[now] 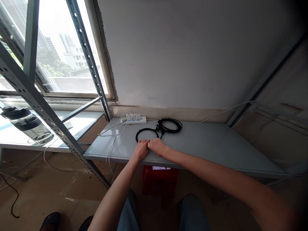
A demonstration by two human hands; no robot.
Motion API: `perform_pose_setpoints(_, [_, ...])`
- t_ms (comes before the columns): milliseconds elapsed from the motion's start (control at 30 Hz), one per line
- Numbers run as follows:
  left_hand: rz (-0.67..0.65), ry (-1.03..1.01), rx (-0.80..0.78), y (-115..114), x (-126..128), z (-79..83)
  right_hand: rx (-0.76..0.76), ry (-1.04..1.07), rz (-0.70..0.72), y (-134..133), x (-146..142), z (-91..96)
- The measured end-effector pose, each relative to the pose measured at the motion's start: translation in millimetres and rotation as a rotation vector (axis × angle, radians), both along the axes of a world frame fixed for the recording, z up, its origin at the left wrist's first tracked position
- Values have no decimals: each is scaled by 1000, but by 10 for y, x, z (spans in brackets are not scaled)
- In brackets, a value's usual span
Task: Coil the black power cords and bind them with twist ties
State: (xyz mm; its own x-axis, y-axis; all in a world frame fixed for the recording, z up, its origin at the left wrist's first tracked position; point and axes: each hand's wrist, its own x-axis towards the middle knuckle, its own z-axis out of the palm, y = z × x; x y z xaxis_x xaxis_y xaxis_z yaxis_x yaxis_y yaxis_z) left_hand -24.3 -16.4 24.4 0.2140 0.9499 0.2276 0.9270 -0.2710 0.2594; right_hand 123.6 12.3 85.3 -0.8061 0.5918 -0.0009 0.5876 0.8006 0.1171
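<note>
A black cable (145, 129) forms a loop on the grey shelf, and its near side passes under my hands. My left hand (141, 149) is closed at the loop's near left part, with its fingers curled down. Right beside it, nearly touching, my right hand (157, 147) is closed in a fist at the near right part of the same loop. The cable inside the fingers is hidden. Just behind lies a thicker coil of black cables (178, 127), with cable ends and plugs at its left side.
On the grey shelf (204, 144), a white power strip (141, 121) with plugged-in adapters stands near the wall. White cords (115, 142) hang over the front edge. A metal upright (55, 125) rises at left, near a large bottle (30, 125). A red stool (160, 181) stands below.
</note>
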Motion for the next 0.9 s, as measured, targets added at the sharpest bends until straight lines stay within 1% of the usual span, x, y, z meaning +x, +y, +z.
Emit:
perform_pose_setpoints(67, [10,9,-2,2,6,8,-104,125,-176,25,13,26])
perform_pose_setpoints(100, [13,16,-3,4,10,12,-204,213,-284,50,34,31])
perform_pose_setpoints(133, [15,22,-4,5,13,18,-353,331,-401,80,61,28])
perform_pose_setpoints(200, [15,30,-3,6,19,27,-779,594,-619,142,119,-12])
perform_pose_setpoints(233, [15,31,-1,4,22,32,-1003,725,-704,166,144,-47])
perform_pose_setpoints(267, [17,31,-1,2,23,35,-1194,844,-770,181,160,-89])
perform_pose_setpoints(300, [20,31,-2,-2,25,38,-1333,946,-819,188,167,-135])
perform_pose_setpoints(333, [22,32,-5,-6,26,40,-1422,1022,-847,186,165,-181])
perform_pose_setpoints(367, [22,34,-6,-10,26,41,-1465,1074,-853,177,155,-224])
perform_pose_setpoints(400, [20,35,-6,-14,26,41,-1471,1103,-848,166,141,-262])
perform_pose_setpoints(467, [19,33,-4,-17,25,37,-1426,1101,-792,142,113,-319])
perform_pose_setpoints(600, [23,34,-9,-7,22,24,-1228,999,-586,122,132,-365])
perform_pose_setpoints(667, [25,37,-17,0,22,21,-1083,908,-474,111,168,-353])
perform_pose_setpoints(700, [27,36,-19,1,22,22,-987,847,-422,101,184,-335])
perform_pose_setpoints(767, [30,33,-19,-2,23,31,-732,688,-350,69,201,-277])
perform_pose_setpoints(833, [35,26,-17,-11,24,45,-436,481,-311,28,192,-200])
perform_pose_setpoints(900, [36,16,-19,-21,27,62,-194,253,-252,-8,164,-123])
